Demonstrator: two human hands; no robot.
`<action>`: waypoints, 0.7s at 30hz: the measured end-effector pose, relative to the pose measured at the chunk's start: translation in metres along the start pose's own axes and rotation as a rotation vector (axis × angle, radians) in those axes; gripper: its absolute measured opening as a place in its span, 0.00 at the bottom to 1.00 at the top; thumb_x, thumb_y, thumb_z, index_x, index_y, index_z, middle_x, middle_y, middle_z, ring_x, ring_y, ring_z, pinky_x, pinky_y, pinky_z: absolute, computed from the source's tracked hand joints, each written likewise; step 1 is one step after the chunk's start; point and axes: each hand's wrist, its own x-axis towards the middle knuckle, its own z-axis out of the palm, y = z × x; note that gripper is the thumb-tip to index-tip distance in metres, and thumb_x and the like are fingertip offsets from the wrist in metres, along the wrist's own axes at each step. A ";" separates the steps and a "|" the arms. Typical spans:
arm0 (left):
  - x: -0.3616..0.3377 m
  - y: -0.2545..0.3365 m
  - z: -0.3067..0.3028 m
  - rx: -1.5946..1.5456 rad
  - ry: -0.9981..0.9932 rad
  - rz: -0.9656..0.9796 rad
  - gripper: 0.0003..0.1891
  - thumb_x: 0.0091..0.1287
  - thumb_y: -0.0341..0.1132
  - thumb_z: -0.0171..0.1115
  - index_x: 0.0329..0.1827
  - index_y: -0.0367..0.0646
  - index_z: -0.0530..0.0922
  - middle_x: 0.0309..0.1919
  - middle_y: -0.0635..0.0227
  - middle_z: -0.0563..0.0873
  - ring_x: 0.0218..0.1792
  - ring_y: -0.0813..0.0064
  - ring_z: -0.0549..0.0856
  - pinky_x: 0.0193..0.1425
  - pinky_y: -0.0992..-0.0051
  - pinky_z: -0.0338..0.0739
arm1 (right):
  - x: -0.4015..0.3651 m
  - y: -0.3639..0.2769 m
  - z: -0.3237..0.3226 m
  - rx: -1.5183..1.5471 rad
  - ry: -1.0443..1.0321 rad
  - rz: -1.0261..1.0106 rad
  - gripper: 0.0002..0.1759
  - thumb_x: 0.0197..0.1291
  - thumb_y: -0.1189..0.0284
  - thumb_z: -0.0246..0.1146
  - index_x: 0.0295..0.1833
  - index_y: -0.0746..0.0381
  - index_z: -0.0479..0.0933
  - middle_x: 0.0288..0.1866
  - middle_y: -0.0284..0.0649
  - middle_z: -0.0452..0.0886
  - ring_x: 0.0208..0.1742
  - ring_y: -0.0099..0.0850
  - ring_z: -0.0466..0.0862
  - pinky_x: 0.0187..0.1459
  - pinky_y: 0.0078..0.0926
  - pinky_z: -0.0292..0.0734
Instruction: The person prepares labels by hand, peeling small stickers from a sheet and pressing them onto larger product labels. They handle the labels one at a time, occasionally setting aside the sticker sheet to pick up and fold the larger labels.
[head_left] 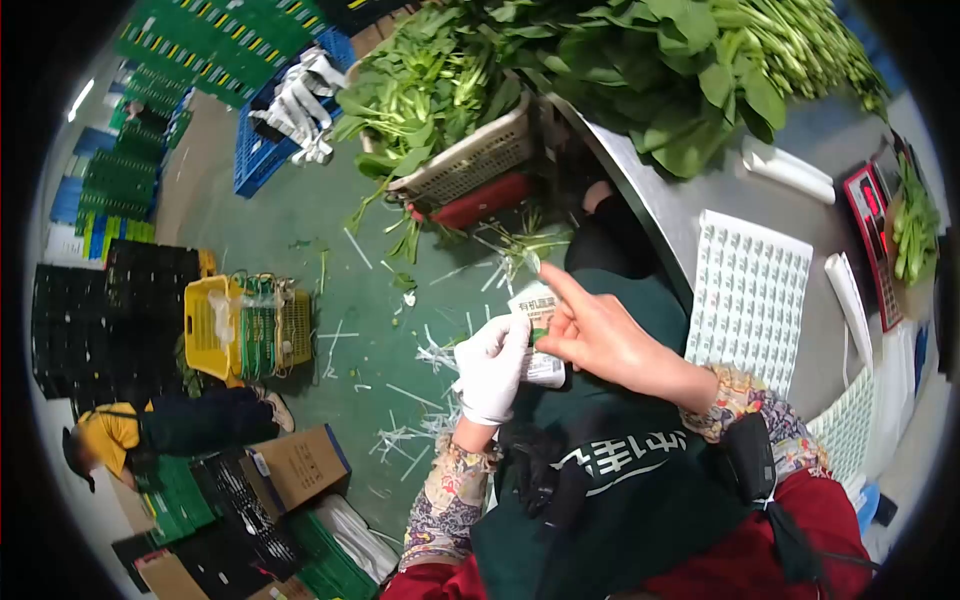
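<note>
In front of the dark green apron (620, 440), my left hand (492, 368), in a white glove, pinches a white printed label (540, 305) with dark characters. My bare right hand (605, 335) is close beside it, index finger stretched out past the label and the other fingers curled. A bit of green shows between the hands; whether the right fingers grip it is hard to make out. Below the label is a white printed piece (545, 368). Beyond the fingertips, loose green stems (530, 240) lie low down.
Leafy greens (670, 80), a label sheet (750, 295) and a red scale (872, 235) are on the metal table (640, 165). A crate of greens (470, 150) stands left of it. White strips litter the floor. Yellow basket (215, 325) and a person (110, 435) are farther left.
</note>
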 end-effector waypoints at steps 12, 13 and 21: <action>0.005 0.004 0.003 -0.249 0.132 0.027 0.09 0.68 0.33 0.58 0.39 0.33 0.80 0.29 0.73 0.82 0.27 0.90 0.76 0.28 0.87 0.70 | 0.001 0.001 0.005 -0.351 0.420 -0.446 0.34 0.51 0.74 0.65 0.66 0.65 0.63 0.37 0.42 0.77 0.39 0.36 0.77 0.40 0.32 0.75; 0.004 0.003 0.003 -0.238 0.137 0.029 0.09 0.68 0.32 0.57 0.39 0.33 0.80 0.29 0.73 0.82 0.27 0.90 0.76 0.28 0.87 0.71 | -0.001 0.002 0.008 -0.364 0.391 -0.454 0.35 0.51 0.75 0.65 0.66 0.65 0.63 0.36 0.41 0.77 0.39 0.37 0.77 0.40 0.32 0.75; 0.000 -0.001 0.011 -0.239 0.189 0.084 0.09 0.68 0.32 0.57 0.37 0.34 0.80 0.26 0.76 0.80 0.25 0.92 0.71 0.27 0.87 0.66 | -0.008 0.012 0.018 -0.150 0.250 -0.367 0.30 0.51 0.79 0.64 0.62 0.65 0.65 0.33 0.40 0.78 0.33 0.32 0.78 0.35 0.28 0.75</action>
